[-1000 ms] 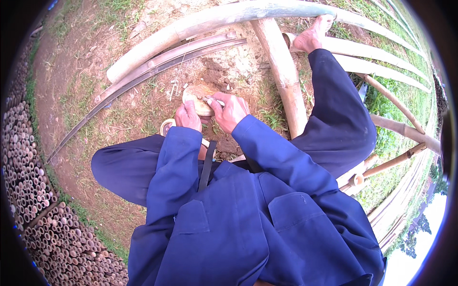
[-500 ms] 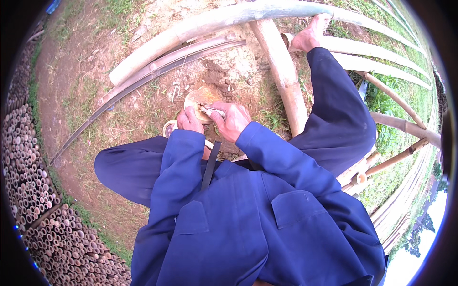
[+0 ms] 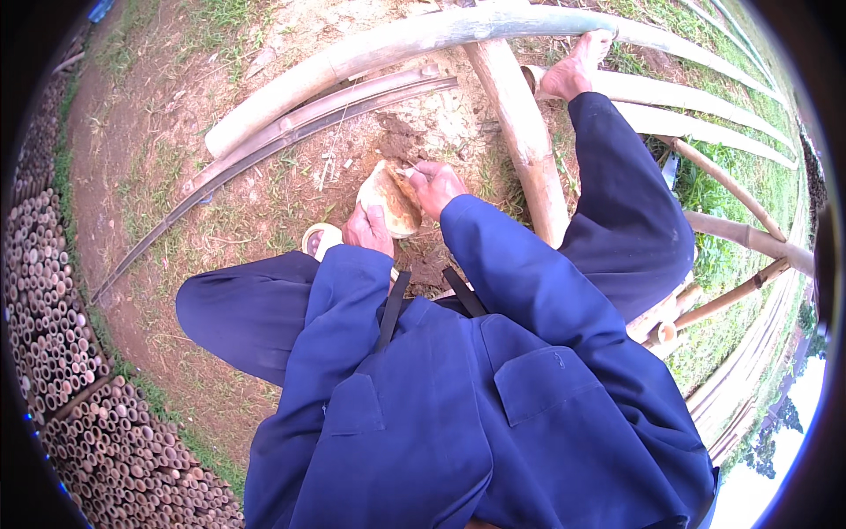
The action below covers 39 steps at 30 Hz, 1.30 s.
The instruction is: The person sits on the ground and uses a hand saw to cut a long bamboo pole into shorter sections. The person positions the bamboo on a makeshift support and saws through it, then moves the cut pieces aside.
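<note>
A pale round piece (image 3: 379, 186), shaped like a shallow bowl with a brownish hollow face, is held tilted above the ground in front of me. My left hand (image 3: 368, 229) grips its near left edge, thumb on the rim. At its far right edge is my right hand (image 3: 439, 188), closed with the fingers pinched. A small thin pale tool pokes out from these fingers over the rim; its working end is too small to make out. Beside my left hand a cut bamboo section (image 3: 321, 240) shows its round open end, partly hidden by the hand and sleeve.
A thick bamboo pole (image 3: 352, 62) arches across the far side, with split strips (image 3: 291, 128) beneath. Another pole (image 3: 520, 132) slants down to my right leg. My bare foot (image 3: 577, 66) rests by the far pole. Stacked cut bamboo (image 3: 115, 450) lines the left.
The round piece has tipped and shifted slightly right, showing more of its hollow. My left hand moved right with it; my right hand rose away to the far right edge.
</note>
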Motion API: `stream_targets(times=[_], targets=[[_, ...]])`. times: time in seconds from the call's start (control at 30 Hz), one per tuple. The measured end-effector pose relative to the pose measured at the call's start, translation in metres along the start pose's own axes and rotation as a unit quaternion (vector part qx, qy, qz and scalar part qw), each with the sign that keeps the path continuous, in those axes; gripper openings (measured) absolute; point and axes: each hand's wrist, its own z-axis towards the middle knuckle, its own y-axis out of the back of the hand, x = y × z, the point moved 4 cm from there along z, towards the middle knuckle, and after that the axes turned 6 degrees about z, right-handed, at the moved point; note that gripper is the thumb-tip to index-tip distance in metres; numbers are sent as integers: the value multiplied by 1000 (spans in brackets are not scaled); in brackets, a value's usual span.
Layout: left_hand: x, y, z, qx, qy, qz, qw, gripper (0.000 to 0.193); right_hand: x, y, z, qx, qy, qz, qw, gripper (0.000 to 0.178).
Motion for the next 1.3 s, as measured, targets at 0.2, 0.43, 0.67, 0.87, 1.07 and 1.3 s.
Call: stream_targets(times=[0.2,0.43,0.67,0.87,1.07,1.3], targets=[[35,4,15,36,118,-70,990,41,37,7,-41,134,63,1,989,31],[-7,17,9,30,100,32,994,44,-2,-16,-20,86,-18,-44,995,30],[36,13,11,-33,170,-64,983,44,39,3,-54,171,36,-80,981,28],[26,14,14,-46,161,-114,979,37,37,-9,-65,125,65,-51,989,23],[54,15,18,-42,151,-81,984,37,36,-22,-68,80,68,-49,993,22],[3,8,3,12,101,-86,991,39,25,-18,-21,41,9,-70,997,27]])
